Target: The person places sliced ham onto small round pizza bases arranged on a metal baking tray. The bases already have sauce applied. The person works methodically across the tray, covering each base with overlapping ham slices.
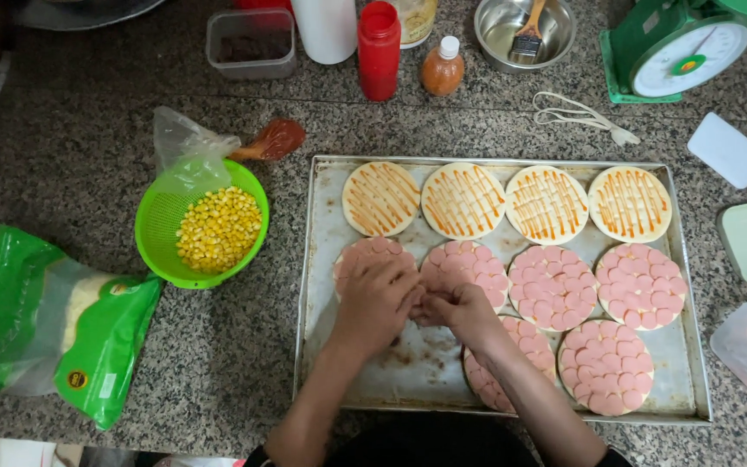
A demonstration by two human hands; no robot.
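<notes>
Looking down from the head camera, both hands meet over the near-left part of a metal baking tray (322, 346) that lies on a speckled stone counter (71, 173). The left hand (375, 304) and the right hand (460, 313) are drawn together, fingertips touching each other just above the tray's bare metal; whether they pinch anything between them cannot be told. The left hand covers the near edge of a sausage-covered dough round (365, 258) at the left end of the tray's middle row, and the right hand overlaps the round beside it (469, 264).

Along the tray's far edge sit four sauce-striped dough rounds (462, 201). Five more rounds topped with pink sausage slices (605, 363) fill the middle row and the near-right corner; one of them is partly hidden under the right forearm.

Left of the tray, a green colander of corn kernels (218, 229) stands on the counter, with a clear plastic bag (185, 143) at its far rim. Near the counter's left edge lies a green bag of shredded cheese (54, 324). At the far edge stand a red squeeze bottle (379, 50), a small orange sauce bottle (443, 67), a steel bowl holding a brush (525, 30) and a green kitchen scale (680, 47).
</notes>
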